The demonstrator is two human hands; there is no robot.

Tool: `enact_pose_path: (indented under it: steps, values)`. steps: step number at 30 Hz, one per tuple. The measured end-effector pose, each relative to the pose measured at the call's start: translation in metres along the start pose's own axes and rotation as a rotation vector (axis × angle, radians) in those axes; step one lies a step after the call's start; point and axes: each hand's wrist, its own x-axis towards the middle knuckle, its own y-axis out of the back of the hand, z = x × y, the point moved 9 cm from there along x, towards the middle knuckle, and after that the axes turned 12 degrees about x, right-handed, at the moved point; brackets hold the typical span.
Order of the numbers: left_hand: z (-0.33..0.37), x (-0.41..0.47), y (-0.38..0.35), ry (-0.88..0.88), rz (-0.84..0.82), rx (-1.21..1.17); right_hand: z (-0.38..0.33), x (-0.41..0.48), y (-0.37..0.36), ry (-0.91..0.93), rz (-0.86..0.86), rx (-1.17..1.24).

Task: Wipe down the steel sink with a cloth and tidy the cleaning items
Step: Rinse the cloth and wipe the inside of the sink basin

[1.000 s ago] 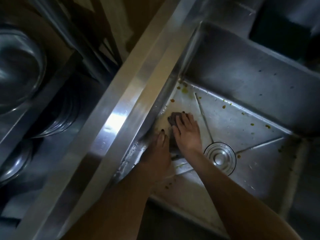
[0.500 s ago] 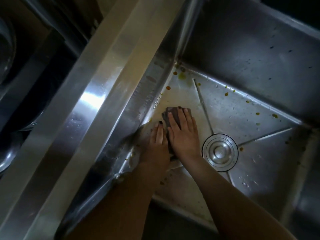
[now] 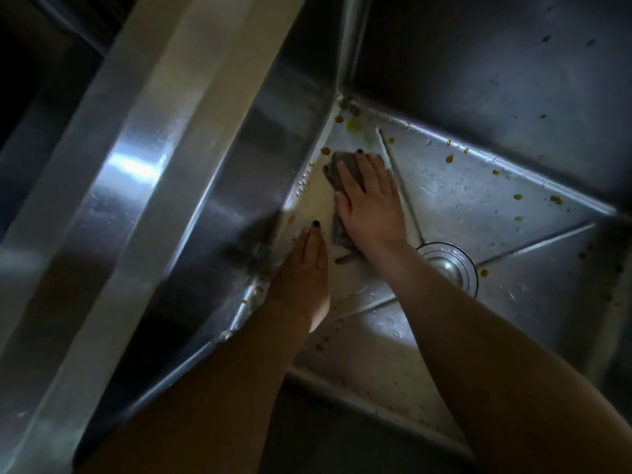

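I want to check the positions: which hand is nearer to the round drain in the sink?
Right. The right hand, flat on the cloth, lies just up-left of the drain; the left hand rests farther left, beyond the right wrist.

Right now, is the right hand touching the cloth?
Touching. The head view shows the right hand lying flat on the grey cloth, pressing it against the sink floor.

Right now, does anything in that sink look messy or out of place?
Yes: small orange-yellow food bits are scattered over the sink floor, thickest in the far corner, beyond where the right hand presses the cloth.
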Motion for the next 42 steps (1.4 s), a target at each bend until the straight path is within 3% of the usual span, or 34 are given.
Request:
enact_pose_path:
  steps: [9, 12, 15, 28, 34, 39, 42]
  values:
    - [0.002, -0.001, 0.009, -0.063, 0.035, -0.003, -0.003, -0.034, 0.004, -0.04, 0.044, 0.07]
    - [-0.004, -0.004, 0.016, -0.004, 0.051, -0.224, -0.007, -0.064, -0.003, -0.073, 0.049, 0.069]
    - [-0.003, -0.002, 0.015, -0.008, 0.017, -0.286, -0.007, -0.071, -0.001, -0.045, 0.071, 0.055]
    - [-0.002, 0.0, 0.008, -0.014, 0.101, -0.109, 0.015, -0.003, 0.008, -0.002, -0.019, 0.0]
    - [-0.003, -0.001, 0.01, -0.013, 0.101, -0.155, 0.017, -0.005, 0.012, -0.005, -0.013, 0.034]
    - [-0.002, -0.008, 0.044, 0.054, 0.35, -0.208, 0.033, -0.026, 0.017, -0.013, -0.013, 0.038]
    - [0.02, -0.003, 0.062, -0.008, 0.494, -0.22, 0.046, -0.032, 0.021, 0.036, -0.064, -0.041]
